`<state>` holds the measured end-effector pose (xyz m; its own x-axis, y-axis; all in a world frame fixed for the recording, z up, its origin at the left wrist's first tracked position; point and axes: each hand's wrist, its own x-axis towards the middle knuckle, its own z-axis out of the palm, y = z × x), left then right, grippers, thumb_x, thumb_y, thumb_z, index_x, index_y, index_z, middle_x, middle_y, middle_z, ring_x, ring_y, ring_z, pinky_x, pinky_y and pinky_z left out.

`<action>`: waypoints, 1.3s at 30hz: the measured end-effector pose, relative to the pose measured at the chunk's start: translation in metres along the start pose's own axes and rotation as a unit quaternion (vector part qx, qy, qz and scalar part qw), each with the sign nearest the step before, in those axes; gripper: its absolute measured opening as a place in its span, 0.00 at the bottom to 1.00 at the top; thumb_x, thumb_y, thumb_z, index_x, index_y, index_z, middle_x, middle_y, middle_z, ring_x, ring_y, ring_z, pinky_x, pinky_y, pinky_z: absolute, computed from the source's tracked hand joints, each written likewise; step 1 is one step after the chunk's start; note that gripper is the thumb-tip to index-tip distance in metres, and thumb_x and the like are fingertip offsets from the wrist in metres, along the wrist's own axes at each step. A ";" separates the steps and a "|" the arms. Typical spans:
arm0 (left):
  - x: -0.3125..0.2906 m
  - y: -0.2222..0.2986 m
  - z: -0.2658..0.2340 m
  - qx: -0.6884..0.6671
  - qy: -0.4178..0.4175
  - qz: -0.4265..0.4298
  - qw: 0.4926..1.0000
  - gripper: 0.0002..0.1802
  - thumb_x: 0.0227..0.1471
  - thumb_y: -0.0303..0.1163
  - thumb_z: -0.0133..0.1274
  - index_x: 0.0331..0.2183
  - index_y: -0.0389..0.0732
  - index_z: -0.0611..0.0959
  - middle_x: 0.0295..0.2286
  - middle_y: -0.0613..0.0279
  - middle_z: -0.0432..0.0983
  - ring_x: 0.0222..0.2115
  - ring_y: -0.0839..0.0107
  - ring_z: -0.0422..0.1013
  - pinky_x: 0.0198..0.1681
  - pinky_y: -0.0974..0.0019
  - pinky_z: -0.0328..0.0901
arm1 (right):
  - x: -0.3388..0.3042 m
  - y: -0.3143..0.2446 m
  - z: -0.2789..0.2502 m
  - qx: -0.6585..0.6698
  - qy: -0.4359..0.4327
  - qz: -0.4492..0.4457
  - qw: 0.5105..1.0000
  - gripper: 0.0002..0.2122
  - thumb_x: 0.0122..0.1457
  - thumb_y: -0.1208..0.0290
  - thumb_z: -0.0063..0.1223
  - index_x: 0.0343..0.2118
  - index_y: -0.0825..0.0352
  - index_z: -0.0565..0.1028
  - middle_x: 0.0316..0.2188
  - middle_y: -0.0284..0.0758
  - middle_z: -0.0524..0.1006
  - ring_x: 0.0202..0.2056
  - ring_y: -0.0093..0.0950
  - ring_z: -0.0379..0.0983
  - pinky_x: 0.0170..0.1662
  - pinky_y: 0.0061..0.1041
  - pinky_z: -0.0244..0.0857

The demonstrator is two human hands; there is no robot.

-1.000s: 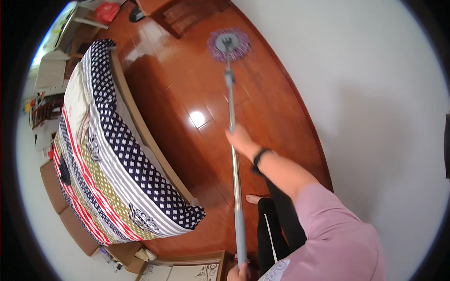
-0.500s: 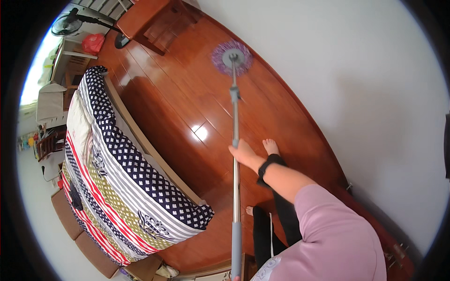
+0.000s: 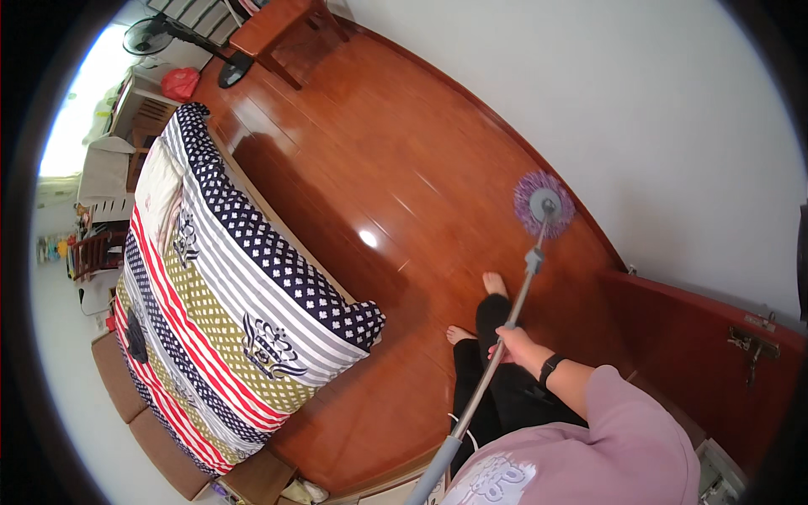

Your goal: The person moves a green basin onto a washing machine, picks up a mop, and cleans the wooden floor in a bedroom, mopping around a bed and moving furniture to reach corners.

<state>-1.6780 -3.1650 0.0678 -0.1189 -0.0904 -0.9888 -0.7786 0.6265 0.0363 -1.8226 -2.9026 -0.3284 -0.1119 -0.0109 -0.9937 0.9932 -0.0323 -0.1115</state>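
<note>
A spin mop with a grey-and-silver pole (image 3: 476, 400) runs up from the lower edge, tilted to the right. My right hand (image 3: 519, 347) is closed around the middle of that pole, a black band at the wrist. The round mop head (image 3: 523, 200), fringed in purple and white, lies on the brown-red wooden floor (image 3: 379, 160) close to the skirting along the wall. Below the grip, the grey lower handle leaves the picture at the bottom edge. My left hand is out of view. Both my bare feet (image 3: 495, 284) stand on the floor near the pole.
A bed (image 3: 244, 320) with a patterned cover fills the left. Along the right runs a white wall (image 3: 640, 101), meeting a dark red door (image 3: 699, 337) with a metal handle. At the far end are a wooden stool (image 3: 273, 34), a black fan (image 3: 236, 69) and a red bag (image 3: 179, 84).
The mop head has moved right and nearer to me, along the skirting. The pole now slants, and my right hand has shifted right and down with it. More of the door shows.
</note>
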 end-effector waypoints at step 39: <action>-0.095 0.024 0.406 -0.526 0.296 -0.307 0.736 0.21 0.51 0.40 0.46 0.14 0.34 0.72 0.09 0.65 0.62 0.11 0.79 0.57 0.13 0.71 0.50 | -0.025 0.168 -0.016 -0.412 0.012 -0.241 0.879 0.18 0.47 0.65 0.45 0.36 0.76 0.64 0.32 0.53 0.72 0.36 0.46 0.69 0.41 0.37 0.62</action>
<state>-1.4355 -2.8271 0.1042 0.4496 -0.6224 -0.6407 -0.8066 -0.5910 0.0082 -1.6527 -2.8914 -0.3226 -0.5339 -0.1730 -0.8276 0.5173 0.7074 -0.4816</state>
